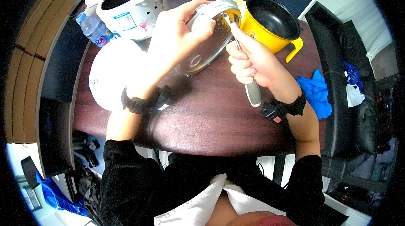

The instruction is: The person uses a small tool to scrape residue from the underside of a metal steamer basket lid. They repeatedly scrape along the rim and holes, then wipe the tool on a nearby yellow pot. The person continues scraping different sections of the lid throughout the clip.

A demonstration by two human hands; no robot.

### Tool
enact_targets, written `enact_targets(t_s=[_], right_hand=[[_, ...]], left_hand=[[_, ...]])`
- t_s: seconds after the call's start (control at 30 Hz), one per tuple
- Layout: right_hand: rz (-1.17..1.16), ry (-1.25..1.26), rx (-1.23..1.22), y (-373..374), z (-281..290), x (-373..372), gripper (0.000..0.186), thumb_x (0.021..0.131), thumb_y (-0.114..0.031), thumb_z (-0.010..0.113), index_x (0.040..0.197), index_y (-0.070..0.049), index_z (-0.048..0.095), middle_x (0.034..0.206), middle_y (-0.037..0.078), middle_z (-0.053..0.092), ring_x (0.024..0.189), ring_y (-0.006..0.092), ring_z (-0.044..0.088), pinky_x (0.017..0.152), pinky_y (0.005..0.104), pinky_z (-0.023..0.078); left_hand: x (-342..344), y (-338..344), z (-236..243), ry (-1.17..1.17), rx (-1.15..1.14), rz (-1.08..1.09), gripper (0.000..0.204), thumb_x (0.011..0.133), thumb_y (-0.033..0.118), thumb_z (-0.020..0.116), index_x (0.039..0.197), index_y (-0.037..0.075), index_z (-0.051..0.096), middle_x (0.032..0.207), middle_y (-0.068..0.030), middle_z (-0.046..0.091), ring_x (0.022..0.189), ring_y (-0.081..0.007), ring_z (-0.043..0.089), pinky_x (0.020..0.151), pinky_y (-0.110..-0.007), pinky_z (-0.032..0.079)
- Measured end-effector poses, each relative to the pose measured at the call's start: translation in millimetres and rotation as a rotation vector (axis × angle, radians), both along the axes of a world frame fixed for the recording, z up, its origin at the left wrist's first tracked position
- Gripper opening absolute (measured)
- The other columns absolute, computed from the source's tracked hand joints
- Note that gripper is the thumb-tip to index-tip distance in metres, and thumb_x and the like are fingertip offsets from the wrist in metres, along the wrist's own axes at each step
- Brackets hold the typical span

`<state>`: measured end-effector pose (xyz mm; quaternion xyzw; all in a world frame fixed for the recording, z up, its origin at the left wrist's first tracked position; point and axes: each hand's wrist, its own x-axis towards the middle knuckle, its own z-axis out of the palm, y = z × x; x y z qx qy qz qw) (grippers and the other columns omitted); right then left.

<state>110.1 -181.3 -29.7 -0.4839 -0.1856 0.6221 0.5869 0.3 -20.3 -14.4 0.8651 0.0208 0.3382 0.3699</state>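
My left hand is closed on the upper rim of a round lid, see-through with a pale rim, tilted up off the table. In my right fist is a slim tool with a grey handle and a thin metal shaft, much like a screwdriver. Its tip meets or nearly touches the lid's rim; contact is hard to tell. Right behind the lid stands a yellow pot with a black inside and a side handle. Beside my left forearm lies a smooth white dome-shaped piece.
A white cooker body, open at the top, stands at the back left beside a plastic bottle with a blue cap. A blue cloth lies at the right edge of the dark wooden table. Black seating adjoins that side.
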Motion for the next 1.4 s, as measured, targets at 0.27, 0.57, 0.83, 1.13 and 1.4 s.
enact_targets(t_s=[0.27,0.57,0.83,1.13,1.4], right_hand=[[0.053,0.067,0.010,-4.4,0.4,2.1,0.060,0.094,-0.060,0.029,0.052,-0.017,0.025,0.042,-0.008,0.020,0.030,0.0044,0.020,0.029,0.0201,0.017],[0.024,-0.010,0.011,-6.1,-1.3,0.3,0.059,0.095,-0.058,0.027,0.053,-0.017,0.026,0.042,-0.008,0.020,0.030,0.0044,0.021,0.029,0.0202,0.019],[-0.029,-0.160,-0.043,-5.2,0.7,-2.8,0.059,0.094,-0.058,0.028,0.053,-0.016,0.026,0.042,-0.007,0.022,0.029,0.0044,0.022,0.029,0.0207,0.021],[0.050,-0.480,-0.095,-3.5,12.3,14.5,0.060,0.092,-0.061,0.032,0.052,-0.018,0.025,0.043,-0.008,0.022,0.031,0.0041,0.023,0.030,0.0207,0.021],[-0.244,-1.417,0.165,3.9,-1.9,28.0,0.056,0.090,-0.054,0.046,0.060,-0.008,0.053,0.044,0.008,0.047,0.035,0.0187,0.045,0.037,0.0337,0.039]], left_hand=[[-2.2,-7.4,3.7,0.045,0.007,0.022,0.040,0.080,0.021,0.063,0.112,-0.002,0.059,0.090,-0.0188,0.067,0.079,-0.0204,0.067,0.071,-0.029,0.052],[-1.4,-8.7,1.0,0.005,0.016,0.019,0.040,0.079,0.022,0.064,0.111,-0.002,0.060,0.089,-0.0188,0.067,0.077,-0.0222,0.068,0.070,-0.030,0.052],[-0.1,-10.2,-1.8,-0.051,0.075,0.044,0.041,0.078,0.022,0.065,0.110,-0.002,0.060,0.090,-0.0204,0.067,0.080,-0.0233,0.068,0.071,-0.029,0.053],[4.5,-6.6,-7.2,-0.131,0.097,0.048,0.040,0.077,0.022,0.063,0.109,-0.002,0.061,0.087,-0.0207,0.067,0.077,-0.0244,0.069,0.069,-0.030,0.054],[-1.4,-8.7,-1.1,0.021,0.098,0.080,0.042,0.081,0.020,0.068,0.117,0.000,0.058,0.096,-0.0116,0.067,0.088,-0.0124,0.062,0.077,-0.025,0.048]])
